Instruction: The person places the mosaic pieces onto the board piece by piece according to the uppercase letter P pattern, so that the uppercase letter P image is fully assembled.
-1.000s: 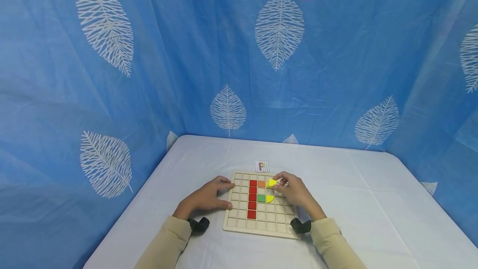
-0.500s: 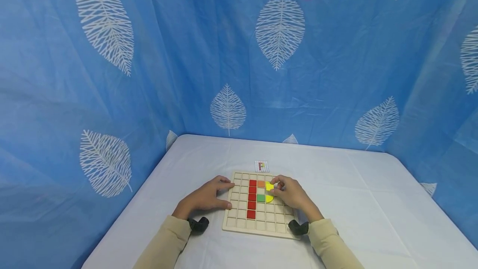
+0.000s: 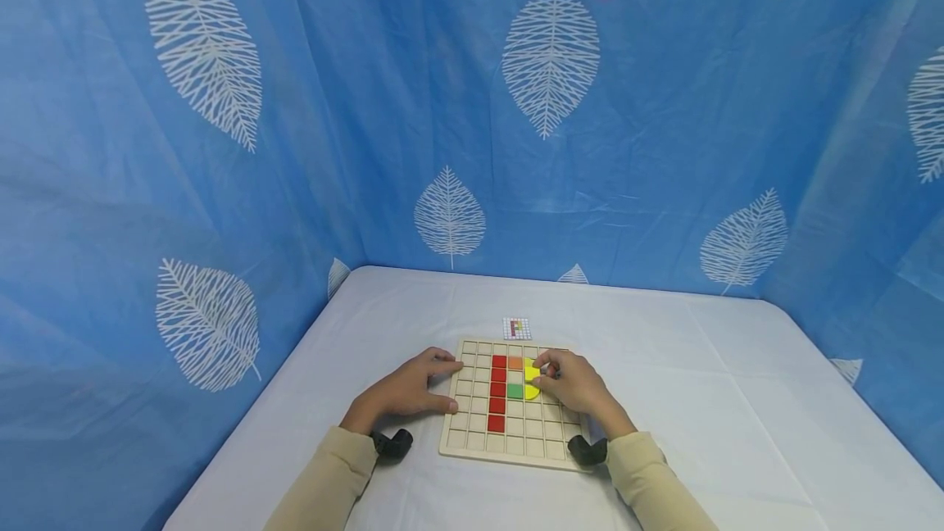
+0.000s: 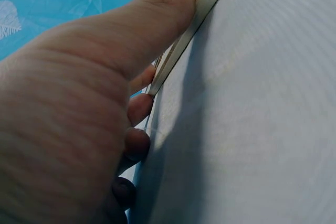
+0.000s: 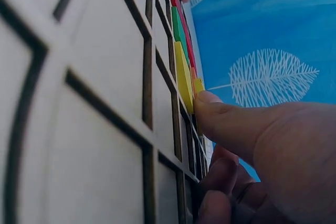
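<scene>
A wooden grid board [image 3: 509, 442] lies on the white table. A column of red tiles [image 3: 497, 390], an orange tile [image 3: 515, 362], a green tile [image 3: 515, 391] and a rounded yellow tile [image 3: 532, 392] sit in its squares. Between thumb and index finger my right hand [image 3: 578, 383] pinches a yellow square tile [image 3: 533, 373], just above the rounded one. More yellow shows behind it, partly covered by the fingers. My left hand [image 3: 408, 386] touches the board's left edge with thumb and fingertips, the fingers only loosely bent; the left wrist view shows the thumb [image 4: 157, 11] against that edge.
A small printed card [image 3: 517, 329] with a coloured grid pattern lies just behind the board. White cloth [image 3: 737, 400] covers the table. Blue curtains [image 3: 457, 105] with white leaf prints stand behind and at the sides.
My right hand has moved slightly left and toward me, bringing the yellow square tile down into the column above the rounded yellow tile. The left hand has stayed at the board's edge.
</scene>
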### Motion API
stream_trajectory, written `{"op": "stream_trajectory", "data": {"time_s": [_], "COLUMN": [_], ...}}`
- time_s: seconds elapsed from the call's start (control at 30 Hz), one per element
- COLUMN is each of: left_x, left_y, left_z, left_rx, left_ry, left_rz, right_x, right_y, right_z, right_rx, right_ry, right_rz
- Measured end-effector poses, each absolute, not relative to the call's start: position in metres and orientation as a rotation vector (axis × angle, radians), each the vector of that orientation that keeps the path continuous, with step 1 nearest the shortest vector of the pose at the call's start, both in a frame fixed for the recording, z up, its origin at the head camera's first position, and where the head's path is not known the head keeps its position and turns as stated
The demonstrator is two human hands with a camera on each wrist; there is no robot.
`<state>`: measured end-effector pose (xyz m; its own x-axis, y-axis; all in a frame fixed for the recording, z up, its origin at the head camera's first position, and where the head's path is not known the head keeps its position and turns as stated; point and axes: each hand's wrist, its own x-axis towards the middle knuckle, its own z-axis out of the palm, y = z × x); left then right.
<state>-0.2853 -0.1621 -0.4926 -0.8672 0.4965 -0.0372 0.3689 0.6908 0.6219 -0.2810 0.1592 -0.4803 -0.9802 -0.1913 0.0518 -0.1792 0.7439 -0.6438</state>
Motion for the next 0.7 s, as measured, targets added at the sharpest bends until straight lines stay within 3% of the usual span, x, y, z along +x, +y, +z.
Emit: {"op": "stream_trajectory", "data": {"time_s": [0.7], "left_x": [-0.2839], "left_y": [-0.1620], "left_z": [-0.4907], "left_rx": [0.706], "left_ry": [2.687], "left_rz": [0.946], "right_x": [-0.2793], "right_y": [0.1587], "right_z": [-0.4793], "right_rx": [-0.319], "right_ry": [2.931], "right_rz": [-1.029]}}
